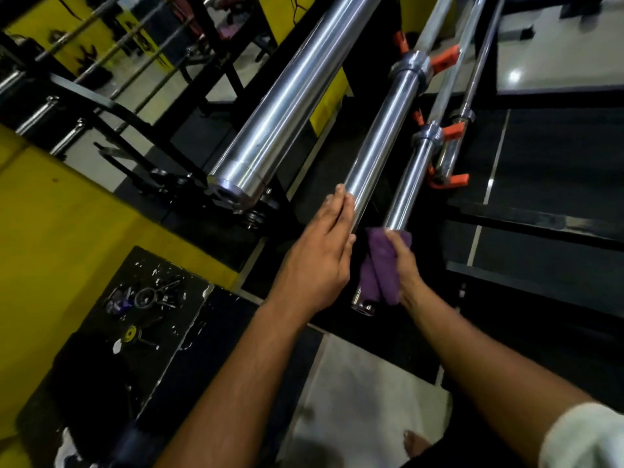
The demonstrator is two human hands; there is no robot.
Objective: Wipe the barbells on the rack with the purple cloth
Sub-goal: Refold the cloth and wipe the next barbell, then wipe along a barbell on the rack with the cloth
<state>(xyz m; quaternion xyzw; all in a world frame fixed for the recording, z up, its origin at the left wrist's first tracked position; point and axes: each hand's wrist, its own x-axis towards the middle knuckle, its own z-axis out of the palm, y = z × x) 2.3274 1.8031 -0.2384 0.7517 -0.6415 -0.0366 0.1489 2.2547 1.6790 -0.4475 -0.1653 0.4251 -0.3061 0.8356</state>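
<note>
Several chrome barbells lie side by side on a black rack, their sleeve ends pointing toward me. My right hand (407, 265) grips the purple cloth (381, 265), which is wrapped round the end of the right barbell sleeve (410, 187). Below the cloth the tip of that sleeve (363, 304) pokes out. My left hand (320, 251) rests with straight fingers along the side of the middle barbell sleeve (374, 143). A thicker sleeve (270, 119) lies to the left, untouched.
Orange spring collars (447, 59) (450, 179) sit on the bars farther up. A thin bar (479, 52) runs at the right. A yellow and black platform (84, 231) with small bits of hardware (148, 298) stands at the left. Black rack frame (526, 217) lies to the right.
</note>
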